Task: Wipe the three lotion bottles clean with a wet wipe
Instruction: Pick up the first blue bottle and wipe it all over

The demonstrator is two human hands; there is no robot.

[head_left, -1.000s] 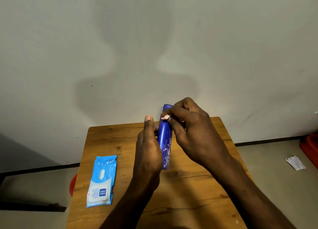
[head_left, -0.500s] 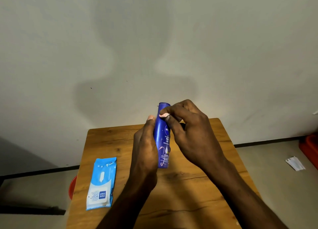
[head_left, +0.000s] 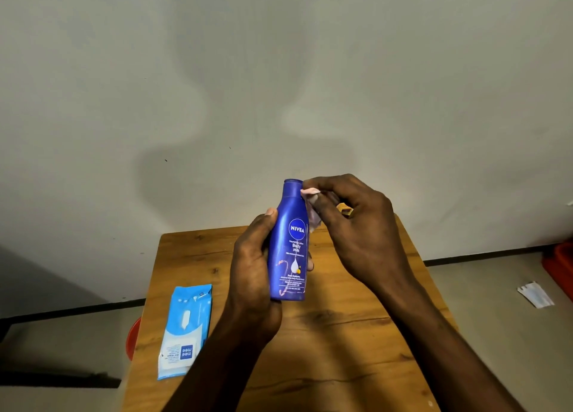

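Note:
A dark blue lotion bottle [head_left: 290,244] is held upright above the wooden table [head_left: 341,334], its label facing me. My left hand [head_left: 252,272] grips it from the left and behind. My right hand [head_left: 350,225] pinches a small crumpled wet wipe [head_left: 312,205] against the bottle's right shoulder near the cap. A small orange-brown object [head_left: 344,209] shows behind my right fingers; I cannot tell what it is. No other lotion bottle is visible.
A light blue pack of wet wipes [head_left: 186,331] lies flat on the table's left side. A red object [head_left: 131,337] sits below the table's left edge. A plain wall stands close behind. A scrap of paper [head_left: 535,298] lies on the floor at right.
The bottle has been turned in my left hand from edge-on to label facing me and raised slightly. My right hand with the wipe stays at the bottle's upper part.

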